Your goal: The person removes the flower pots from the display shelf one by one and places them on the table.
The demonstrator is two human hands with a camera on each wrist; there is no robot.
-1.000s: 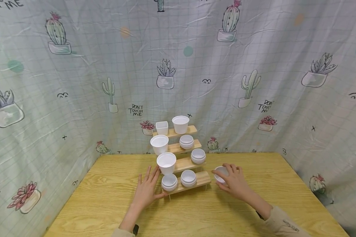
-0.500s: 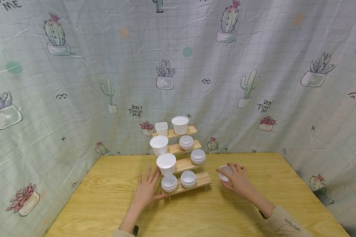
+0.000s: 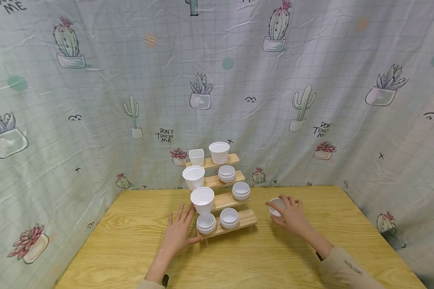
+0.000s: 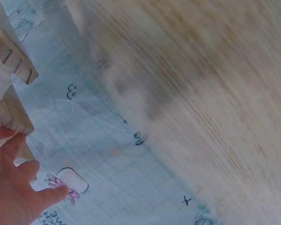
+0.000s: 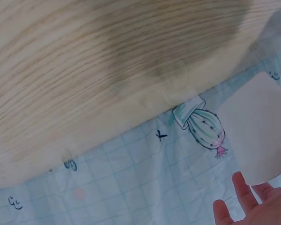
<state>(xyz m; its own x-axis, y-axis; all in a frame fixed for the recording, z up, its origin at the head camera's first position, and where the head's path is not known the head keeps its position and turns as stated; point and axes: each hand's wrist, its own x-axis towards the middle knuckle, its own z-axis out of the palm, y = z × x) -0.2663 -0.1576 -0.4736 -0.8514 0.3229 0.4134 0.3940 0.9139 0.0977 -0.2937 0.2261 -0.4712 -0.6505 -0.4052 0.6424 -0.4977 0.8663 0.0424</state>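
My right hand (image 3: pixel 291 216) grips a white plastic flowerpot (image 3: pixel 277 207) by its sides, right of the stand. In the right wrist view the pot's pale outer wall (image 5: pixel 260 131) shows by my fingertips (image 5: pixel 243 187). At the left end of a tiered wooden plant stand (image 3: pixel 248 217), my left hand (image 3: pixel 177 235) has its fingers spread. They touch the shelf ends, and the thumb lies along the lowest shelf. Several white pots stand on the tiers: a square one (image 3: pixel 197 157), tall round ones (image 3: pixel 202 200) and low rounded ones (image 3: pixel 229 218).
The stand is on a yellow wood-grain table (image 3: pixel 137 241). Behind it and at both sides hangs a curtain (image 3: pixel 224 96) printed with cacti. A low rounded pot (image 3: pixel 241 191) sits near the right end of its shelf, nearest my right hand.
My right hand, holding the flowerpot, has moved right and slightly back, farther from the stand. The left hand stays at the stand's left end, and the pots on the tiers have not moved.
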